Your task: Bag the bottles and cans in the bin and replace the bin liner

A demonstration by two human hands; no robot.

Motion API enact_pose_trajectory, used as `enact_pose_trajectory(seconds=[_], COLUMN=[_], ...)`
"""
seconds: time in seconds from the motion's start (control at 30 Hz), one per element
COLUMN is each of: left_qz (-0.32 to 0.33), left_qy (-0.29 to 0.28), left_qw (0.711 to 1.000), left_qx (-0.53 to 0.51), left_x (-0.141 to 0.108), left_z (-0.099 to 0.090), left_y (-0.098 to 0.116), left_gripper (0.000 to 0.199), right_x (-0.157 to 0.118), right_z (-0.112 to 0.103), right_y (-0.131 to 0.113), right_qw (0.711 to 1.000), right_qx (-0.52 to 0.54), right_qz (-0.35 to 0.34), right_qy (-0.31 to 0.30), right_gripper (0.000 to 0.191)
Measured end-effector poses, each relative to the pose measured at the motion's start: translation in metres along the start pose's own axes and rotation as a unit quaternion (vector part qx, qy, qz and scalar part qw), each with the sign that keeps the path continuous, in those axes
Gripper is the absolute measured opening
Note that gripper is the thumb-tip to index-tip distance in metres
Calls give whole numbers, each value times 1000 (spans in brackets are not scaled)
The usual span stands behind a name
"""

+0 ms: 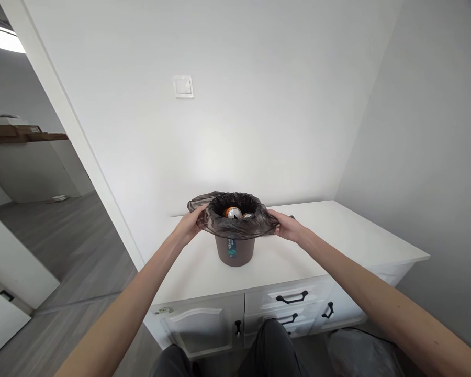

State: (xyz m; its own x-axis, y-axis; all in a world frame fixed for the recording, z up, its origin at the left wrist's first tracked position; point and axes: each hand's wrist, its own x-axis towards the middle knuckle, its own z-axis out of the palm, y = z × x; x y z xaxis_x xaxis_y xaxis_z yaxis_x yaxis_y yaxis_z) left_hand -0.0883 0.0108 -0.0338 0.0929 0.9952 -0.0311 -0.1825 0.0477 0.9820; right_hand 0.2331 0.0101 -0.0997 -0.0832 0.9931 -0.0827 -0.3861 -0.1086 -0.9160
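Bag (235, 228) of thin, dark, see-through plastic lines the bin (243, 255) and hangs over its rim in a loose, crinkled skirt, its mouth open in a rough oval. A flap of the same film spreads flat to the left of the opening. The bin is round, smooth and matt brown, narrowing slightly toward its base, and stands upright on the counter (298, 256), close to the wall (259, 115). A teal label (231, 248) runs down its front. Inside the bag lie two cans (234, 213), their round metal ends showing; the nearer has an orange side, while the other is mostly hidden by the film. The left hand (191, 219) has its fingers closed around gathered film at the left of the rim; the right hand (286, 225) pinches the film on the opposite side, thumb above and fingers curled beneath. The counter is white, smooth and flat-topped, with raised panels on its doors and black, curved handles (292, 297). Behind it, the plain white wall carries a square, glossy switch (183, 87). Grey, wood-grained floor (90, 246) stretches away to the left.
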Motion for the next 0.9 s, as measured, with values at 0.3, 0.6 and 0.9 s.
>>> enact_pose_trajectory(seconds=[0.3, 0.6, 0.9], left_qz=[27, 42, 48], left_qy=[16, 29, 28], left_qw=[999, 998, 997], left_qx=[-12, -45, -58], left_x=[17, 37, 68], left_z=[18, 33, 35], left_y=[25, 40, 43], left_gripper=[21, 17, 21], right_x=[13, 54, 82], right_z=[14, 44, 63], right_y=[-49, -68, -80], right_qw=[998, 982, 970], right_qx=[41, 152, 205], right_qz=[-47, -105, -108], right_qy=[24, 45, 80], right_gripper=[9, 23, 24])
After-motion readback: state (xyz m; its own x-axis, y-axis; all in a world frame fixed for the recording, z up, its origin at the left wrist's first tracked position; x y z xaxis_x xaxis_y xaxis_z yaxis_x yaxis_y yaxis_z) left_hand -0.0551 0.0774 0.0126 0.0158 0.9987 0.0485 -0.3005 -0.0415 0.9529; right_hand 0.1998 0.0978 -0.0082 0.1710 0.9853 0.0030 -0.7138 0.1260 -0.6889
